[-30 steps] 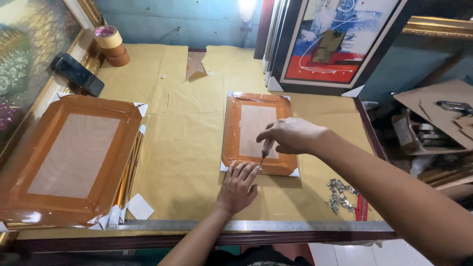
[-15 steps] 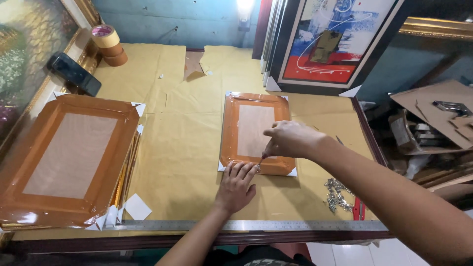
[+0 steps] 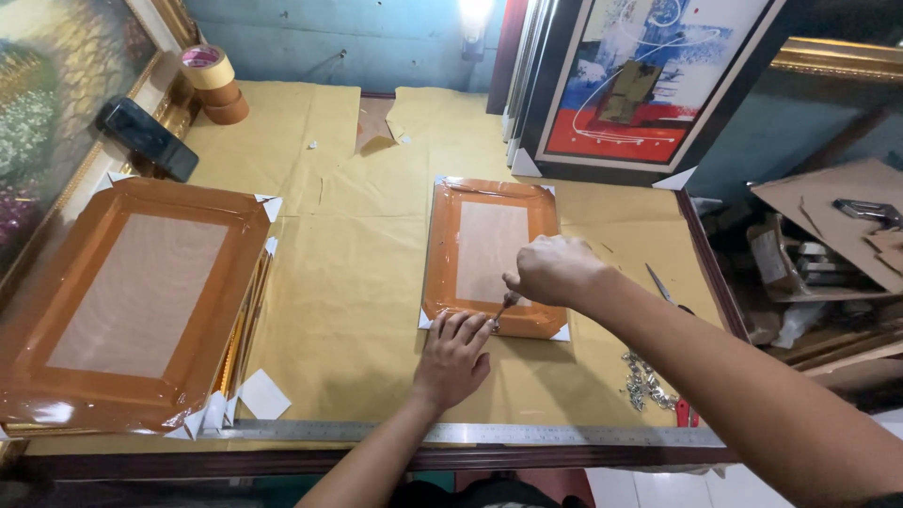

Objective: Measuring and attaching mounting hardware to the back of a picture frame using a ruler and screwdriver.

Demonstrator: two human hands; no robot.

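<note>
A small picture frame (image 3: pixel 489 249) lies back-up on the paper-covered table, its rim sealed with brown tape. My left hand (image 3: pixel 453 356) rests flat at the frame's near edge, fingertips touching it. My right hand (image 3: pixel 553 270) is closed on a thin metal tool (image 3: pixel 499 313), probably a screwdriver, whose tip meets the frame's near edge just beside my left fingertips. What sits under the tip is too small to make out.
A larger taped frame (image 3: pixel 132 301) lies at the left. Tape rolls (image 3: pixel 214 83) and a black phone (image 3: pixel 146 139) sit far left. Scissors (image 3: pixel 664 288) and a pile of small metal hangers (image 3: pixel 645 381) lie right of the small frame. A steel ruler (image 3: pixel 470 434) runs along the near edge. Framed paintings (image 3: pixel 640 85) lean behind.
My right hand has lowered with the tool toward the frame's near edge, close to my left fingertips. My left hand has stayed at that edge.
</note>
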